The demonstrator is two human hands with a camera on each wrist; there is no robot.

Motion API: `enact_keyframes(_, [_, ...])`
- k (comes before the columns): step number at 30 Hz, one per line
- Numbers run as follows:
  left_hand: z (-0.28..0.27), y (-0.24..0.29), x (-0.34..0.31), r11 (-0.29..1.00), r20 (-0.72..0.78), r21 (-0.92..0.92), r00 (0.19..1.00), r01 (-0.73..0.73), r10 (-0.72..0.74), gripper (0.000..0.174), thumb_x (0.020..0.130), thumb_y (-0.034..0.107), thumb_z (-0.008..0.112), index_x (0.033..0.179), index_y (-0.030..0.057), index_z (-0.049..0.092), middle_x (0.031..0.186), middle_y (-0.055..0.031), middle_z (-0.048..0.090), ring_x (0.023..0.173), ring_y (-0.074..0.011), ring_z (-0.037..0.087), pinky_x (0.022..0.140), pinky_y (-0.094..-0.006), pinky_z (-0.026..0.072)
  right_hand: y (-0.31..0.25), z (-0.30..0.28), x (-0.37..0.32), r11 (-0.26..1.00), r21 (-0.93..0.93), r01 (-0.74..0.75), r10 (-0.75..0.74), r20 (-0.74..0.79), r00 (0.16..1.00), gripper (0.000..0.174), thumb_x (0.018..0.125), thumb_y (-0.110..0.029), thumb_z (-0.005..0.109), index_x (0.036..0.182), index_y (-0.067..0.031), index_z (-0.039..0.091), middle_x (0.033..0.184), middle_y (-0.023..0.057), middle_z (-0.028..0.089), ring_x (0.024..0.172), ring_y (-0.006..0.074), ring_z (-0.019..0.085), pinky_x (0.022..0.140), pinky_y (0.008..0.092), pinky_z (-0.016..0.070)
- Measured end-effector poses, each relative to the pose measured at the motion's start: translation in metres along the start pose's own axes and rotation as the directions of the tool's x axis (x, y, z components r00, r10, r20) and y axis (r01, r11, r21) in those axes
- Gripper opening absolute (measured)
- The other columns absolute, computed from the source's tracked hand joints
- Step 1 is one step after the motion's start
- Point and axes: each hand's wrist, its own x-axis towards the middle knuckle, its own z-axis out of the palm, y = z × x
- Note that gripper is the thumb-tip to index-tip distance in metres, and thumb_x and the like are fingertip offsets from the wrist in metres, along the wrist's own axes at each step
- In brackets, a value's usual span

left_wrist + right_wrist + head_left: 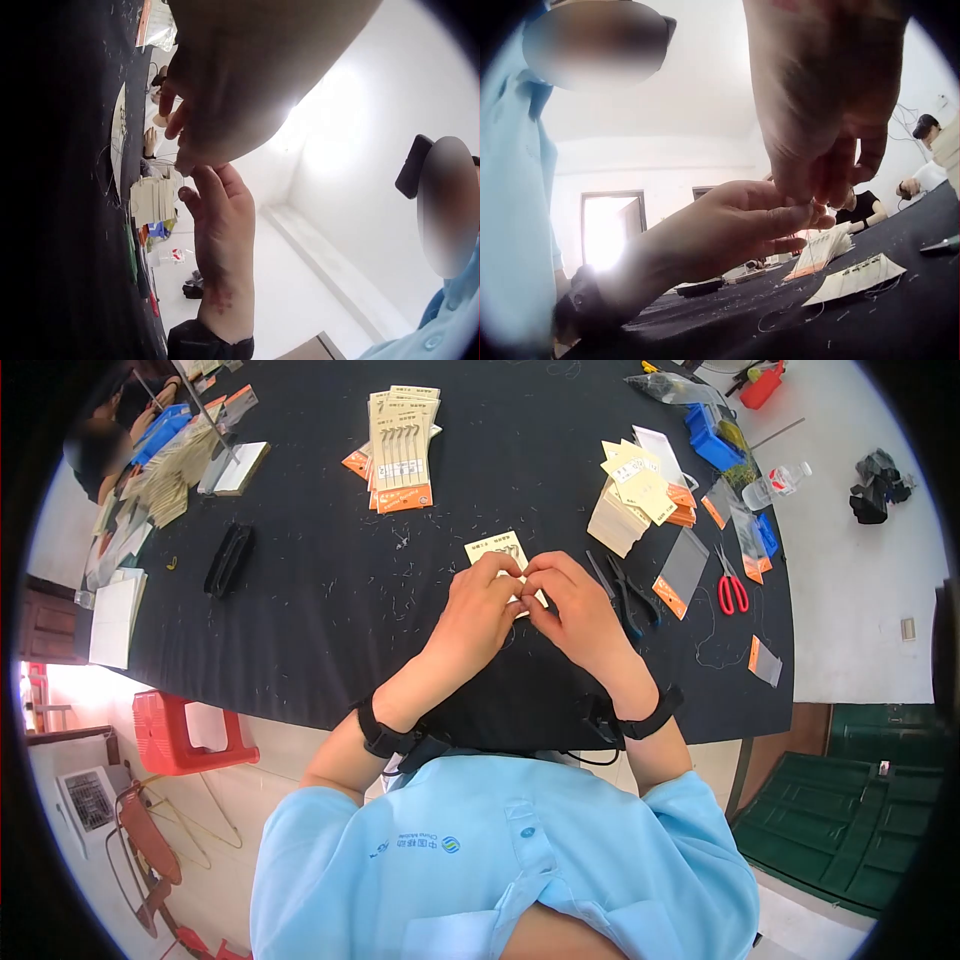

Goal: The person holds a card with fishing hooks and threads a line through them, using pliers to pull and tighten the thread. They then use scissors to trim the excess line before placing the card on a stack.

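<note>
A cream card [497, 545] carrying a row of small dark hooks lies on the black tabletop, partly hidden under both hands. My left hand [473, 605] and right hand [580, 610] meet over it, fingertips together, with thumbs and index fingers pinching a thin line. In the left wrist view a fine line [161, 160] runs to the fingertips. The right wrist view shows the card [859, 279] flat below the hands, loose line [780, 328] looping off its edge. What sits between the fingertips is mostly hidden.
A stack of hook cards [402, 450] lies ahead. To the right are blank cards [625, 510], pliers [632, 600], red-handled scissors [732, 592] and clear packets [682, 575]. A black case [230, 560] sits left. Another person [110, 440] works at the far left.
</note>
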Motion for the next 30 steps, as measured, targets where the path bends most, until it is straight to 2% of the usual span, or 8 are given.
enact_keyframes(5, [-0.005, 0.004, 0.003, 0.957, 0.073, -0.254, 0.989, 0.142, -0.128, 0.02, 0.077, -0.001, 0.065, 0.097, 0.0007, 0.059, 0.108, -0.0115, 0.05, 0.1, -0.0276, 0.053, 0.085, -0.0341, 0.0434, 0.009, -0.007, 0.002, 0.991, 0.128, -0.049, 0.045, 0.033, 0.998, 0.014, 0.078, -0.005, 0.064, 0.087, -0.0045, 0.053, 0.103, 0.0092, 0.055, 0.084, 0.0256, 0.059, 0.07, 0.0322, 0.0475])
enact_keyframes(11, [-0.003, -0.006, 0.006, 0.801, 0.213, -0.482, 0.934, 0.355, -0.286, 0.016, 0.083, 0.003, 0.062, 0.099, -0.0001, 0.061, 0.109, -0.0064, 0.052, 0.095, -0.0142, 0.055, 0.083, -0.0263, 0.0446, 0.022, -0.012, 0.001, 0.894, 0.409, -0.181, 0.157, 0.093, 0.983, 0.009, 0.084, -0.01, 0.059, 0.088, -0.0043, 0.054, 0.108, 0.0083, 0.055, 0.086, 0.0178, 0.056, 0.071, 0.0279, 0.0454])
enact_keyframes(14, [-0.003, -0.008, 0.006, 0.644, 0.308, -0.603, 0.882, 0.471, -0.357, 0.015, 0.088, 0.01, 0.06, 0.1, 0.0006, 0.062, 0.106, -0.0031, 0.055, 0.093, -0.0111, 0.054, 0.082, -0.0245, 0.0442, 0.023, -0.016, 0.003, 0.843, 0.48, -0.243, 0.196, 0.147, 0.97, 0.008, 0.084, -0.011, 0.059, 0.086, -0.0041, 0.055, 0.11, 0.0086, 0.055, 0.085, 0.0157, 0.055, 0.071, 0.0272, 0.045])
enact_keyframes(16, [-0.006, -0.007, 0.006, 0.432, 0.454, -0.683, 0.806, 0.589, -0.381, 0.018, 0.092, 0.017, 0.058, 0.102, 0.0028, 0.062, 0.104, -0.0018, 0.058, 0.093, -0.0099, 0.055, 0.081, -0.0241, 0.0439, 0.024, -0.015, 0.003, 0.84, 0.49, -0.235, 0.189, 0.142, 0.972, 0.008, 0.084, -0.011, 0.059, 0.085, -0.0042, 0.055, 0.11, 0.0085, 0.055, 0.084, 0.0149, 0.055, 0.071, 0.0266, 0.0447])
enact_keyframes(17, [-0.006, -0.007, 0.005, 0.435, 0.456, -0.68, 0.805, 0.59, -0.379, 0.018, 0.092, 0.017, 0.058, 0.102, 0.0028, 0.062, 0.104, -0.0018, 0.058, 0.093, -0.0099, 0.055, 0.081, -0.0241, 0.0439, 0.025, -0.014, 0.003, 0.837, 0.498, -0.227, 0.179, 0.142, 0.973, 0.008, 0.084, -0.012, 0.059, 0.084, -0.0043, 0.055, 0.109, 0.0083, 0.056, 0.083, 0.0142, 0.055, 0.07, 0.026, 0.0444])
enact_keyframes(19, [-0.004, -0.01, 0.003, 0.241, 0.551, -0.686, 0.706, 0.687, -0.444, 0.024, 0.094, 0.024, 0.056, 0.106, 0.0041, 0.061, 0.101, -0.0027, 0.061, 0.094, -0.0097, 0.055, 0.08, -0.0253, 0.0445, 0.024, -0.015, 0.004, 0.821, 0.523, -0.228, 0.179, 0.144, 0.973, 0.008, 0.084, -0.012, 0.059, 0.084, -0.0045, 0.056, 0.109, 0.0081, 0.056, 0.083, 0.014, 0.055, 0.07, 0.0257, 0.0442])
enact_keyframes(25, [-0.004, -0.009, 0.004, -0.007, 0.588, -0.767, 0.698, 0.642, -0.409, 0.025, 0.094, 0.024, 0.056, 0.104, 0.0017, 0.06, 0.098, -0.0045, 0.06, 0.093, -0.0116, 0.056, 0.076, -0.0275, 0.0454, 0.028, -0.013, 0.004, 0.818, 0.529, -0.226, 0.176, 0.143, 0.974, 0.008, 0.084, -0.012, 0.06, 0.084, -0.0051, 0.056, 0.106, 0.0067, 0.058, 0.082, 0.0134, 0.055, 0.068, 0.0254, 0.0434])
enact_keyframes(30, [-0.002, -0.014, 0.003, -0.035, 0.611, -0.757, 0.689, 0.652, -0.39, 0.021, 0.093, 0.022, 0.057, 0.102, 0.0025, 0.06, 0.095, -0.0033, 0.06, 0.089, -0.0107, 0.054, 0.075, -0.0279, 0.0447, 0.029, -0.008, 0.005, 0.852, 0.487, -0.194, 0.162, 0.108, 0.981, 0.008, 0.083, -0.012, 0.061, 0.085, -0.005, 0.057, 0.104, 0.0064, 0.059, 0.081, 0.0139, 0.055, 0.067, 0.0254, 0.0427])
